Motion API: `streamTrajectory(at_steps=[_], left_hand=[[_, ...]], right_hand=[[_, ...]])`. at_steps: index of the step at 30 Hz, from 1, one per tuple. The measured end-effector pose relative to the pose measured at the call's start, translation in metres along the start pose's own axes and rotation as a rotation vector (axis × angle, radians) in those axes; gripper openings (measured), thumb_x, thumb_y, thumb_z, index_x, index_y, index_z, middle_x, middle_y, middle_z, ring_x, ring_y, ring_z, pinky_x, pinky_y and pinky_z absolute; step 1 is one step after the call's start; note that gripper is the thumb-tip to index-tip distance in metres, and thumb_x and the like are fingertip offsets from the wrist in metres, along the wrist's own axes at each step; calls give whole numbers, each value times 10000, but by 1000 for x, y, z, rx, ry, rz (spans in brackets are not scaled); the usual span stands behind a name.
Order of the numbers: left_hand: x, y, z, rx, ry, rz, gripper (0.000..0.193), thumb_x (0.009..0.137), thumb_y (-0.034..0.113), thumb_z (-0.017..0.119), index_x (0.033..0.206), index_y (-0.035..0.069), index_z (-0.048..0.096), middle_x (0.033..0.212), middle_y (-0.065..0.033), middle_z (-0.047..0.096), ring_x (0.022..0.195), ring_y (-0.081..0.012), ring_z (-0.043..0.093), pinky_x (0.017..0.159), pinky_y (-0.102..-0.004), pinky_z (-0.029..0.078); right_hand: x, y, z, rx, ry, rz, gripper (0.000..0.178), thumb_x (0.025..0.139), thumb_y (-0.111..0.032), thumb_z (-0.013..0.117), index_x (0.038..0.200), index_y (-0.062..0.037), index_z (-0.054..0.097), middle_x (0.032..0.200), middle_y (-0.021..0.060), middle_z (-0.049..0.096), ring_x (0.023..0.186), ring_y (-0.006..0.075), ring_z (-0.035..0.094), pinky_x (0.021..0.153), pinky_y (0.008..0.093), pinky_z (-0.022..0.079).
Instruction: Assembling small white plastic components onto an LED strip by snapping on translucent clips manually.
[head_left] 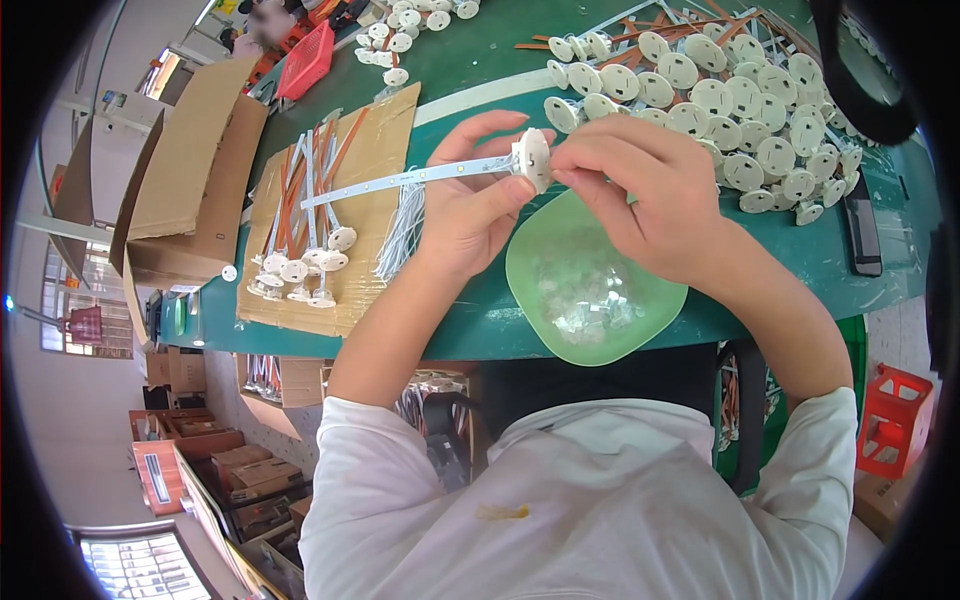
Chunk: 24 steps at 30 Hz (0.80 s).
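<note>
My left hand (462, 215) grips an LED strip with a round white end cap (535, 160). The narrow, pale strip (400, 180) sticks out to the left past my fingers, over the cardboard. At the cap's flat face, the thumb and fingertips of my right hand (650, 190) are pinched together; whatever they hold is too small to make out. Below both hands sits a light green bowl (530, 275) with small clear pieces (600, 315) in it.
White-capped strips (740, 110) are heaped at the back right, near a dark phone-like slab (862, 230). On the left, a cardboard sheet (385, 130) bears more strips (310, 220) and a bundle of white wires (403, 235). Beyond are an open carton (190, 170) and a red basket (306, 60).
</note>
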<state>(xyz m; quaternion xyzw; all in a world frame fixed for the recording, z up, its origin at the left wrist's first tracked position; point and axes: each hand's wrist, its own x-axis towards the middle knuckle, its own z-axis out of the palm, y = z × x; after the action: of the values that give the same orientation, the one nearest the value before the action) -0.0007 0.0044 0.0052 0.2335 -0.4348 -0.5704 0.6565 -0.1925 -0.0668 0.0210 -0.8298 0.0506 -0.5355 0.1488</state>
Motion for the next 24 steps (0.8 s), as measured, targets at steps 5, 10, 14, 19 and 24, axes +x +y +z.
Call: streamTrajectory(at_steps=[5, 10, 14, 19, 24], left_hand=[[-5, -3, 6, -82, 61, -11, 497, 808, 8, 792, 1253, -2, 569, 1241, -202, 650, 1078, -249, 670, 930, -354, 578], [-8, -4, 11, -106, 86, -30, 484, 808, -12, 787, 1242, -16, 573, 1236, -196, 653, 1064, -238, 678, 897, -326, 595], [-8, -5, 16, -41, 143, 9, 492, 804, -39, 787, 1247, -22, 575, 1202, -185, 668, 1031, -233, 690, 891, -318, 594], [-8, -11, 12, -40, 111, 32, 469, 809, -53, 779, 1235, -19, 584, 1165, -180, 683, 1021, -229, 693, 883, -315, 597], [-4, -7, 5, -50, 121, 15, 450, 824, -36, 775, 1229, -17, 582, 1164, -178, 682, 1022, -236, 694, 887, -329, 603]], right_hand=[[-5, -1, 5, -42, 77, -95, 165, 795, 69, 713, 948, 14, 685, 862, 120, 704, 697, 241, 690, 584, 298, 553], [-6, -4, 7, -71, 121, -124, 161, 783, 73, 717, 934, 30, 685, 837, 122, 705, 668, 248, 690, 571, 297, 553], [-4, -8, 8, -143, 128, -149, 176, 761, 77, 722, 927, 35, 685, 830, 123, 705, 652, 250, 684, 546, 302, 544], [-6, -7, 13, -222, 138, -152, 194, 743, 74, 726, 929, 38, 685, 831, 126, 705, 656, 253, 685, 534, 304, 538], [-7, -4, 19, -84, 138, 4, 165, 779, 67, 714, 933, 18, 684, 842, 124, 702, 675, 234, 693, 567, 297, 548]])
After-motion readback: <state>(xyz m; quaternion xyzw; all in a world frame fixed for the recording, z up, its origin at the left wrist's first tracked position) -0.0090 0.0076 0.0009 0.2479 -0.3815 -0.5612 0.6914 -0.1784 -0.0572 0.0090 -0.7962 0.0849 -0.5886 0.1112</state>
